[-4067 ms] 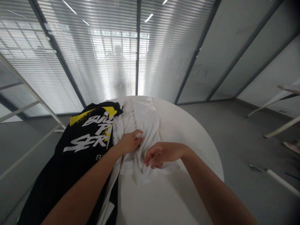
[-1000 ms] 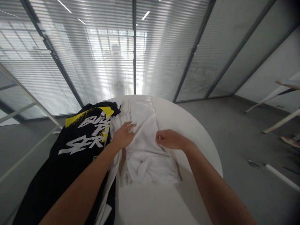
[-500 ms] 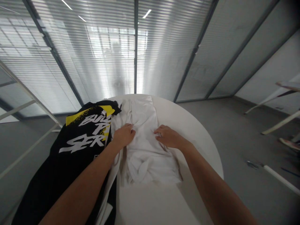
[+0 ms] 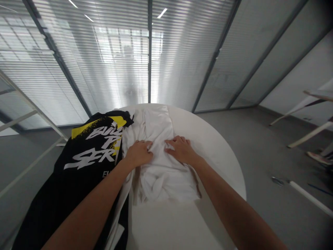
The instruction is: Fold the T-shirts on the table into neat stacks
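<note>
A white garment point(image 4: 158, 177), loosely folded and wrinkled, lies in a long strip on the round white table. My left hand point(image 4: 139, 153) rests on its left side, thumb and index finger apart and pointing inward. On the right side, my right hand point(image 4: 179, 148) lies on the cloth with its fingers spread and its thumb apart. Fabric bunches slightly between the two hands. Left of the white cloth lies a black garment point(image 4: 85, 187) with yellow and white printed lettering, partly beneath my left forearm.
The round table point(image 4: 215, 152) curves away to the right. A white metal frame point(image 4: 33, 111) stands at the left. Beyond the table is a glass partition with blinds point(image 4: 125, 80). A white pole point(image 4: 309, 198) and furniture legs point(image 4: 309, 133) are at the right.
Both hands have shifted slightly inward over the white garment. Their fingers, more curled before, are now laid out on the cloth with thumbs apart. The black garment stays in place.
</note>
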`<state>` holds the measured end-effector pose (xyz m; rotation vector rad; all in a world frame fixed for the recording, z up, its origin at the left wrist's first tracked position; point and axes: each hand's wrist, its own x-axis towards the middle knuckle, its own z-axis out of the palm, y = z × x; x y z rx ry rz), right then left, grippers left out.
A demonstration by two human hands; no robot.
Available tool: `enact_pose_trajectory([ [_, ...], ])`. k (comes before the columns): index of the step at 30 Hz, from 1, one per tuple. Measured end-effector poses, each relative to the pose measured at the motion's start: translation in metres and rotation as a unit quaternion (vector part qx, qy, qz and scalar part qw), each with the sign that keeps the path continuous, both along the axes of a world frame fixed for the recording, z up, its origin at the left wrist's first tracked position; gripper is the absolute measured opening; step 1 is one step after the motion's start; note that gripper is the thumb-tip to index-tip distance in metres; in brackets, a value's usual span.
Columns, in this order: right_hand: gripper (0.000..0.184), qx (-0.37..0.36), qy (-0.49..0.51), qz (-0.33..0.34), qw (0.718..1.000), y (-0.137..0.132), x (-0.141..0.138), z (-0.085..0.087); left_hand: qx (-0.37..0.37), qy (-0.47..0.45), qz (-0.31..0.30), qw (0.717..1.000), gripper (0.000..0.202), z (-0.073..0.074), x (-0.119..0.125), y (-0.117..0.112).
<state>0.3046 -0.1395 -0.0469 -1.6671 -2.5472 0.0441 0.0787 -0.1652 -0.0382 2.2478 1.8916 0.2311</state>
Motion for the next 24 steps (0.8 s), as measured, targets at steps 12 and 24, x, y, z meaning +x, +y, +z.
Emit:
enact_pose_trajectory([
  [12, 0.034, 0.006, 0.063, -0.023, 0.998, 0.003, 0.009, 0.019, -0.105, -0.058, -0.09, 0.989, 0.06, 0.042, -0.015, -0.028],
  [24, 0.024, -0.341, 0.025, 0.148, 0.928, -0.029, 0.02, 0.056, -0.236, -0.099, -0.252, 0.933, 0.061, 0.051, -0.019, -0.044],
])
